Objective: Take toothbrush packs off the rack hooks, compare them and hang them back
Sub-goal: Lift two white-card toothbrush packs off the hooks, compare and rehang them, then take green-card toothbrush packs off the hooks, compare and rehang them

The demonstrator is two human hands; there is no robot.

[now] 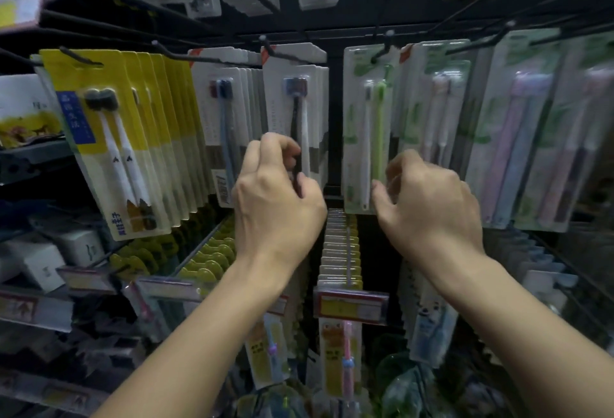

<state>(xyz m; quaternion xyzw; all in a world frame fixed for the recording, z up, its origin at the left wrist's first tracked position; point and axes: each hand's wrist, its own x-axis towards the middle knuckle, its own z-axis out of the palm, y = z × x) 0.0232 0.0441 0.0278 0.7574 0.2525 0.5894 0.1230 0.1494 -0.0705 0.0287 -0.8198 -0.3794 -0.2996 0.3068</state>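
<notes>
Your left hand pinches the hung white toothbrush pack; your right hand grips the green pack.

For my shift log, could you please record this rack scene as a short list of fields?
setting: shop rack with hooks of hanging toothbrush packs
left hand: fingers curled at the lower part of the white pack, which hangs on its hook
right hand: fingers curled at the lower edge of the green pack, also hanging
left of them: row of yellow packs
packs off the hooks: none seen
</notes>
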